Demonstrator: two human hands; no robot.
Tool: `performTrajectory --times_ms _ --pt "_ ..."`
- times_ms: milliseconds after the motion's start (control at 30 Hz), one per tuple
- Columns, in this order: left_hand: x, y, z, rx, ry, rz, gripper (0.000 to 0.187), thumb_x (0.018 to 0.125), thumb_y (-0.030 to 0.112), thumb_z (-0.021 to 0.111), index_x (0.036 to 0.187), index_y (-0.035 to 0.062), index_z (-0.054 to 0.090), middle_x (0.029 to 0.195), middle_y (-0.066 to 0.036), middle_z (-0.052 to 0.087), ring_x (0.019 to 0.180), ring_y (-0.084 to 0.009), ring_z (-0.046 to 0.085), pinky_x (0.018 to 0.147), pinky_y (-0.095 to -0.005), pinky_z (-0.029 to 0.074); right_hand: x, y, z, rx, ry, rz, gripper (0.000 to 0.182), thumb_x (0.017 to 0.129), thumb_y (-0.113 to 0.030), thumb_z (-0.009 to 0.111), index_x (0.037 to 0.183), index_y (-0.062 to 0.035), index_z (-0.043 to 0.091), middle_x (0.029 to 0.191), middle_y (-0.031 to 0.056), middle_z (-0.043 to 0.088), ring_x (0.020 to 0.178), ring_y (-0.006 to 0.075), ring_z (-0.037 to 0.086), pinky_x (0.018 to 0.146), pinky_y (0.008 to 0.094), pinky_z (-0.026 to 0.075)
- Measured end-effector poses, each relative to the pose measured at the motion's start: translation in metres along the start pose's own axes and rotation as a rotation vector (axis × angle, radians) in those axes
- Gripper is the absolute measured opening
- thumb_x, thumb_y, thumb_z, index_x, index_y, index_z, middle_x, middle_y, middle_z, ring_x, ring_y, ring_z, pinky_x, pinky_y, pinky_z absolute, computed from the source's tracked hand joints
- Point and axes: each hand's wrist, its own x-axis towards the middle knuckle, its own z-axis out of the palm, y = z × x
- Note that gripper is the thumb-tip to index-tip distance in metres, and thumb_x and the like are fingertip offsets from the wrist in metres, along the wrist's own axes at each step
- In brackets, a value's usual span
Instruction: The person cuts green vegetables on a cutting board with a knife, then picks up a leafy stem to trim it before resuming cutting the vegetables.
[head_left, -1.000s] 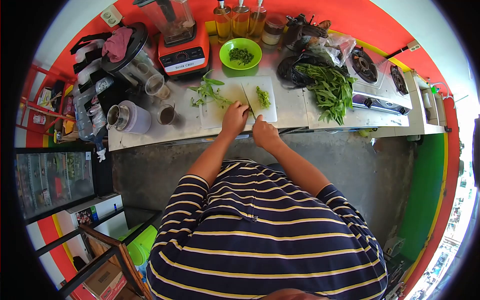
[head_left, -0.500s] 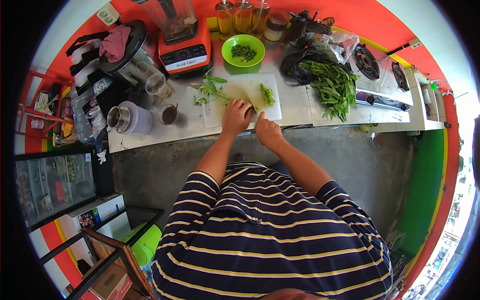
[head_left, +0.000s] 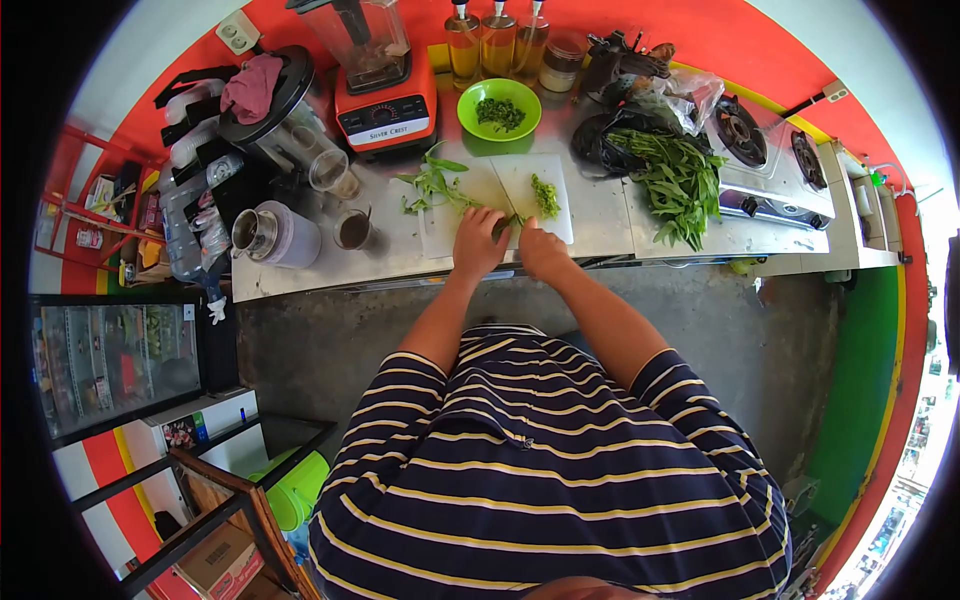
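Note:
On a white cutting board (head_left: 548,228), my left hand (head_left: 480,243) is closed round the lower ends of leafy green stems (head_left: 438,183), whose leaves spread out to its upper left. My right hand (head_left: 541,250) grips a knife (head_left: 504,190) whose blade points away from me, just right of my left fingers. Right of the blade lies a small pile of cut greens (head_left: 544,196). Behind the board, a green bowl (head_left: 500,137) holds chopped dark greens (head_left: 500,114).
A red blender (head_left: 387,112) stands behind left, near oil bottles (head_left: 498,45). Glasses (head_left: 353,230) and a metal-topped container (head_left: 290,236) are at left. Leafy greens (head_left: 678,185) lie on black plastic (head_left: 597,145) at right, beside a gas stove (head_left: 770,190).
The whole view has shifted slightly, so the counter and its objects appear a little further right. Both hands remain at the board with the greens and knife.

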Motion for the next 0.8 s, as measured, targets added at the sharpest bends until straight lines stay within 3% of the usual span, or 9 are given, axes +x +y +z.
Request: performTrajectory --times_ms 200,300,367,467,600,800 --pt "-0.01 -0.003 0.005 0.036 -0.009 0.003 0.016 0.085 0.01 0.072 0.1 0.0044 0.07 0.095 -0.01 0.061 0.093 -0.0343 0.056 0.086 -0.0446 0.047 -0.016 0.002 -0.003 -0.045 -0.111 0.03 0.048 0.084 -0.004 0.07 0.122 0.0037 0.042 0.111 0.0282 0.071 0.107 0.0423 0.07 0.09 0.0462 0.058" --pt "-0.007 -0.004 0.0 0.073 -0.034 0.071 0.018 0.084 0.008 0.071 0.102 0.0044 0.07 0.094 -0.01 0.06 0.092 -0.0332 0.056 0.085 -0.0443 0.047 -0.014 0.005 0.004 -0.018 -0.062 0.06 0.043 0.089 -0.011 0.067 0.122 0.0048 0.044 0.11 0.0272 0.071 0.106 0.0397 0.071 0.09 0.0437 0.059" --pt "-0.006 -0.014 -0.006 0.187 -0.154 0.241 0.023 0.083 0.009 0.07 0.106 0.0056 0.07 0.095 -0.009 0.059 0.092 -0.0318 0.056 0.084 -0.0436 0.048 -0.007 0.006 -0.008 -0.018 -0.09 -0.01 0.053 0.081 0.0 0.071 0.124 0.0054 0.041 0.113 0.0293 0.07 0.111 0.0431 0.069 0.093 0.0464 0.057" --pt "-0.004 -0.027 -0.023 0.214 -0.295 0.35 0.029 0.082 0.01 0.07 0.111 0.009 0.07 0.097 -0.009 0.058 0.093 -0.0308 0.056 0.083 -0.0436 0.048 -0.003 0.005 -0.023 -0.059 -0.126 -0.01 0.054 0.081 0.0 0.072 0.125 0.0056 0.041 0.113 0.0295 0.07 0.109 0.0428 0.07 0.093 0.0462 0.057" --pt "-0.005 -0.022 -0.035 0.211 -0.241 0.321 0.034 0.081 0.011 0.07 0.115 0.0122 0.07 0.099 -0.01 0.056 0.095 -0.0306 0.056 0.083 -0.0434 0.048 -0.018 0.001 -0.016 -0.045 -0.17 -0.046 0.052 0.082 -0.002 0.071 0.124 0.006 0.041 0.11 0.0291 0.07 0.106 0.0433 0.07 0.092 0.0471 0.057" --pt "-0.003 -0.02 -0.037 0.218 -0.283 0.286 0.038 0.08 0.014 0.07 0.118 0.0136 0.07 0.098 -0.01 0.055 0.094 -0.0304 0.054 0.083 -0.043 0.048 -0.015 -0.011 0.012 -0.062 -0.053 -0.018 0.041 0.087 -0.007 0.068 0.117 0.0043 0.043 0.103 0.0287 0.071 0.099 0.0416 0.073 0.086 0.0461 0.06"
